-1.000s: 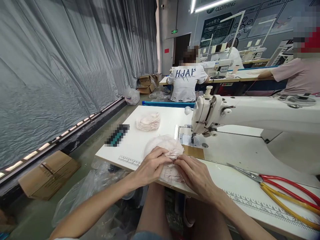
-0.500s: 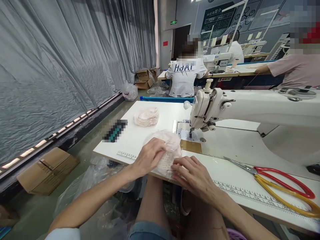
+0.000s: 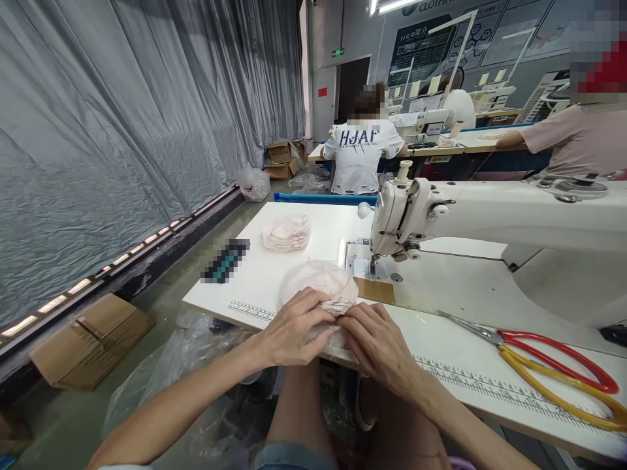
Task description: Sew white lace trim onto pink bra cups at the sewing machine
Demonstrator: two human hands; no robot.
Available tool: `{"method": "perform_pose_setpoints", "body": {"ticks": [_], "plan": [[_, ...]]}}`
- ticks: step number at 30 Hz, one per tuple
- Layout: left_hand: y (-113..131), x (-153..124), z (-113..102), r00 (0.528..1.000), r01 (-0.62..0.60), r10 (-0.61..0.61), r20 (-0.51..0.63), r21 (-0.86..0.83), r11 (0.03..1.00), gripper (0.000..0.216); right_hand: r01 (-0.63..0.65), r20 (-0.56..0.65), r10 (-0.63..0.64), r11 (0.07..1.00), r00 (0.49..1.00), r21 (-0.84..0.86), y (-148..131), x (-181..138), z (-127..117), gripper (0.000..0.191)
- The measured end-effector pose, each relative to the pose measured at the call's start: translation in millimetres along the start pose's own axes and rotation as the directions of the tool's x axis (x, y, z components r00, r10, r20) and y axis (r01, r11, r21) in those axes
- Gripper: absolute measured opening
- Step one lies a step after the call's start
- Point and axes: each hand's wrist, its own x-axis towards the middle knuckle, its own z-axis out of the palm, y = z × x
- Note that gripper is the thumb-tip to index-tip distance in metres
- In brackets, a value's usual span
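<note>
A pale pink piece of sheer fabric (image 3: 313, 277) lies gathered at the front edge of the white sewing table (image 3: 235, 261). My left hand (image 3: 301, 329) has its fingers closed on the fabric from the left. From the right, my right hand (image 3: 375, 339) pinches the same fabric, its fingertips close to the left ones. Part of the cloth is hidden under both hands. Just beyond, to the right, are the needle and presser foot of the white sewing machine (image 3: 392, 222); the fabric lies in front of them, apart from the needle.
A stack of pale pink fabric pieces (image 3: 287, 234) sits farther back on the table. Scissors (image 3: 553, 365) with red and yellow handles lie at the right. A blurred dark item (image 3: 225, 261) is at the left edge. A cardboard box (image 3: 93, 339) stands on the floor. Co-workers (image 3: 362, 153) sit ahead.
My left hand has moved slightly down and turned, its thumb now lower. The fabric's near part is folded up more, and my right hand stays close by on it. The view has tilted slightly.
</note>
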Motion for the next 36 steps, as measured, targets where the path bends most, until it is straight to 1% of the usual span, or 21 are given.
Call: {"method": "perform_pose_setpoints", "body": {"ticks": [2, 4, 6, 7, 8, 9, 10, 11, 12, 14, 16, 18, 20, 22, 26, 28, 30, 33, 36], "plan": [[0.1, 0.6, 4.2, 0.998, 0.015, -0.013, -0.055, 0.021, 1.0, 0.012, -0.003, -0.017, 0.003, 1.0, 1.0, -0.008, -0.4, 3.5, 0.3, 0.019], [-1.3, 3.0, 6.5, 0.99, 0.057, -0.057, -0.131, 0.0, 0.998, 0.008, -0.019, -0.08, 0.019, 1.0, 0.997, 0.001, -0.7, 5.1, -0.6, 0.017], [-2.9, 6.7, 5.7, 0.969, 0.146, -0.156, -0.191, -0.062, 0.987, 0.008, -0.051, -0.165, 0.053, 0.999, 0.985, 0.014, -1.3, 3.5, -3.3, 0.016], [-3.6, 8.6, 4.4, 0.954, 0.195, -0.211, -0.211, -0.092, 0.976, 0.008, -0.061, -0.183, 0.063, 0.998, 0.981, 0.015, -1.7, 1.4, -5.1, 0.017], [-4.1, 10.1, 3.0, 0.94, 0.235, -0.254, -0.228, -0.109, 0.966, 0.008, -0.058, -0.17, 0.059, 0.998, 0.984, 0.011, -2.1, -1.4, -6.8, 0.016], [-4.5, 10.9, 1.8, 0.93, 0.255, -0.275, -0.245, -0.111, 0.961, 0.009, -0.042, -0.121, 0.042, 0.999, 0.992, 0.002, -2.6, -4.7, -8.2, 0.012], [-4.9, 10.9, 1.3, 0.929, 0.249, -0.266, -0.257, -0.098, 0.964, 0.008, -0.015, -0.049, 0.014, 1.0, 0.999, -0.008, -3.2, -8.4, -9.1, 0.008], [-5.2, 10.0, 1.6, 0.937, 0.218, -0.23, -0.262, -0.072, 0.973, 0.006, 0.014, 0.027, -0.014, 1.0, 1.0, -0.017, -3.9, -12.1, -9.1, 0.007], [-5.5, 8.5, 2.6, 0.953, 0.168, -0.172, -0.25, -0.038, 0.985, 0.005, 0.038, 0.091, -0.036, 0.999, 0.995, -0.028, -4.6, -15.5, -8.4, 0.009], [-5.6, 4.4, 5.5, 0.984, 0.044, -0.036, -0.172, 0.038, 0.998, 0.01, 0.055, 0.168, -0.044, 0.997, 0.985, -0.062, -6.3, -21.0, -4.8, 0.014], [-4.9, 0.9, 7.3, 0.996, -0.058, 0.063, -0.055, 0.099, 0.993, 0.017, 0.049, 0.19, -0.031, 0.995, 0.981, -0.09, -7.6, -24.2, -0.2, 0.016], [-3.5, -0.7, 6.0, 0.994, -0.103, 0.099, 0.037, 0.124, 0.987, 0.023, 0.04, 0.197, -0.022, 0.995, 0.98, -0.089, -8.3, -25.4, 3.6, 0.017], [-1.9, -0.5, 2.6, 0.991, -0.111, 0.102, 0.083, 0.117, 0.987, 0.027, 0.031, 0.191, -0.019, 0.998, 0.981, -0.061, -8.0, -25.3, 5.4, 0.018], [-1.1, 0.1, -0.6, 0.991, -0.103, 0.093, 0.1, 0.096, 0.99, 0.029, 0.015, 0.197, -0.011, 1.0, 0.98, -0.02, -7.3, -24.2, 5.0, 0.018], [-3.7, -0.4, -0.9, 0.995, -0.055, 0.051, 0.084, 0.055, 0.997, 0.033, -0.009, 0.227, 0.0, 0.999, 0.974, 0.04, -5.3, -20.9, 0.7, 0.019], [-6.5, -1.3, 0.8, 0.997, -0.041, 0.039, 0.067, 0.029, 0.999, 0.034, -0.007, 0.233, -0.002, 0.999, 0.973, 0.04, -3.4, -19.9, -0.7, 0.019], [-9.1, -1.9, 1.9, 0.998, -0.037, 0.036, 0.057, 0.004, 0.999, 0.035, 0.027, 0.227, -0.029, 1.0, 0.973, 0.016, -1.2, -19.7, -0.5, 0.021], [-10.7, -1.6, 1.7, 0.998, -0.018, 0.02, 0.053, -0.029, 0.999, 0.036, 0.06, 0.186, -0.054, 0.998, 0.981, -0.028, 1.3, -19.5, 0.9, 0.025], [-9.6, -0.1, -0.1, 0.999, 0.019, -0.016, 0.048, -0.062, 0.998, 0.04, -0.006, 0.148, 0.009, 1.0, 0.989, -0.022, 1.7, -16.4, -0.6, 0.024]]}}
